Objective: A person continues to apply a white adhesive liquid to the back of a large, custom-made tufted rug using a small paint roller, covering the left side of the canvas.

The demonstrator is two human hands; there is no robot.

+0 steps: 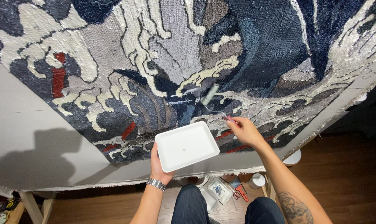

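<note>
A large tufted rug [254, 49] in dark blue, grey and cream, with a few red marks, hangs stretched on a frame in front of me. My right hand [245, 132] grips the red handle of a small paint roller [210, 94], whose grey roller head presses against the rug's lower middle. My left hand [157, 162], with a metal watch on the wrist, holds a white rectangular tray [187, 145] from below, just under and left of the roller. The tray's inside looks white, with one small speck in it.
Bare white backing cloth [26, 124] borders the rug at left and along the bottom. Below lies a wooden floor [345, 174] with a clear box, red-handled scissors [239, 193] and white round containers [293, 157] near my knees. A wooden frame leg [30, 205] stands at lower left.
</note>
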